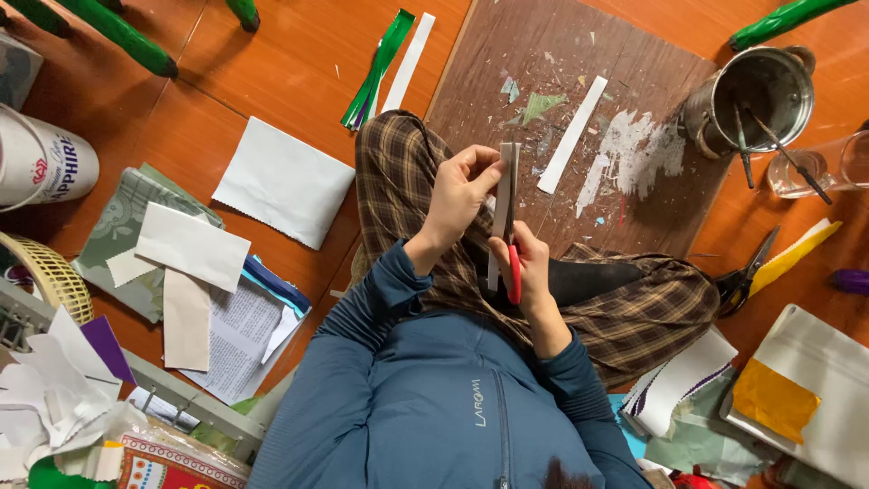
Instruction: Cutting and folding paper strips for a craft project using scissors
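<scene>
A white paper strip [501,195] stands pinched in the left hand [460,190], just above the right hand [525,258], which grips red-handled scissors [512,244] cutting along it. Beyond the hands lies a brown board [579,81] on orange floor [262,81], bearing one loose white strip [572,134]; a second pair of scissors [747,272] lies right.

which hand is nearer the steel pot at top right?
Right. The right hand, gripping red-handled scissors, sits on the pot's side of the paper strip. The left hand pinches that strip from the far side, slightly farther away.
</scene>
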